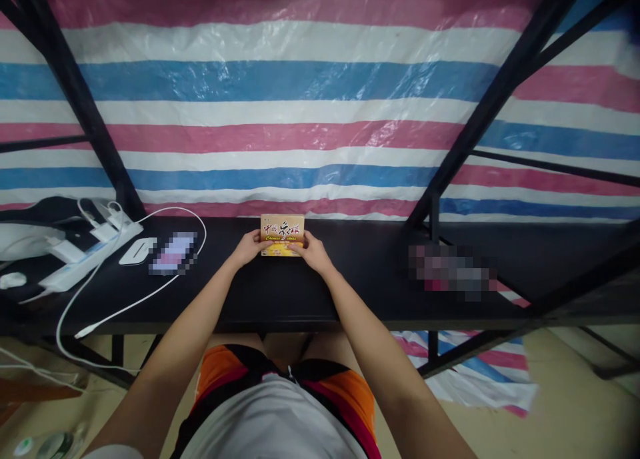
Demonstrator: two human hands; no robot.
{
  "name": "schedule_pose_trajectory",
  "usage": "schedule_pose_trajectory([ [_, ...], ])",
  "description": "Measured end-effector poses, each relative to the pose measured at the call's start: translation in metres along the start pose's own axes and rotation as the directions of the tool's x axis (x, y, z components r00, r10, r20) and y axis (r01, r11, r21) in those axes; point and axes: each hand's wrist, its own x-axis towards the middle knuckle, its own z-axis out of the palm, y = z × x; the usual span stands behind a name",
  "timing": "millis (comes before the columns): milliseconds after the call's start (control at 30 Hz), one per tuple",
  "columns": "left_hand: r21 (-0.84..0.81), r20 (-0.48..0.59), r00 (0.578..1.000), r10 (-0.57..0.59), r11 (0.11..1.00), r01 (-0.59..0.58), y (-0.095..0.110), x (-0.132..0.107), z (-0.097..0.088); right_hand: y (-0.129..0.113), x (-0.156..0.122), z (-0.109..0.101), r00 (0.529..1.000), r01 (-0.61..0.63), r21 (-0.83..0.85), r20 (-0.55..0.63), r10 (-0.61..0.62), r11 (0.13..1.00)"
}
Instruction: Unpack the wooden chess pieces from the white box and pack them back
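Note:
A yellow and tan Chinese chess box [283, 230] is held upright or tilted toward me over the middle of the black desk, its printed face in view. My left hand [249, 247] grips its left side, the thumb across the front. On the opposite side my right hand [313, 251] holds it the same way. Both hands are closed on the box, and the fingers behind it are hidden. Whether its lower edge rests on the desk, I cannot tell.
On the left of the black desk [280, 299] lie a white power strip [75, 269], a white cable [135, 303], a small white device [136, 251] and a blurred phone [173, 253]. A blurred object [450, 271] lies right. Black metal posts [493, 102] frame a striped plastic sheet [300, 79].

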Motion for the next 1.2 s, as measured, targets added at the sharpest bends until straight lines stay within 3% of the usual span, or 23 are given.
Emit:
schedule_pose_trajectory([
  [267,-0.083,0.041,0.999,0.028,0.996,-0.025,0.009,-0.007,0.001,0.002,0.001,0.000,0.999,0.030,-0.055,-0.031,-0.031,0.998],
  [500,-0.027,-0.026,0.998,0.058,0.998,-0.059,0.009,-0.007,0.007,0.004,0.002,-0.001,0.998,0.036,-0.061,-0.050,-0.039,0.997],
  [667,0.043,-0.112,0.986,0.128,0.991,-0.124,0.005,-0.007,0.018,-0.003,0.001,0.006,0.962,0.076,-0.217,-0.241,-0.129,0.973],
  [767,0.025,-0.147,0.972,0.185,0.983,-0.183,0.005,-0.008,0.026,-0.012,-0.003,0.016,0.965,0.156,-0.274,-0.164,-0.206,0.949],
  [867,0.036,-0.115,0.965,0.234,0.972,-0.231,0.008,-0.012,0.030,-0.022,-0.009,0.025,0.969,0.221,-0.254,-0.049,-0.240,0.942],
  [967,0.134,0.005,0.968,0.251,0.959,-0.249,0.012,-0.018,0.033,-0.028,-0.012,0.025,0.985,0.171,-0.194,0.032,-0.168,0.966],
  [1067,0.230,0.107,0.966,0.236,0.939,-0.255,0.012,-0.020,0.035,-0.026,-0.010,0.016,1.000,0.025,-0.208,-0.004,-0.027,0.978],
  [1133,0.275,0.103,0.968,0.227,0.929,-0.247,0.008,-0.017,0.034,-0.022,-0.008,0.010,0.997,-0.033,-0.212,-0.076,0.017,0.977],
  [1200,0.310,0.002,0.975,0.221,0.927,-0.210,0.002,-0.010,0.028,-0.017,-0.005,0.006,0.994,-0.029,-0.179,-0.108,0.010,0.983],
])
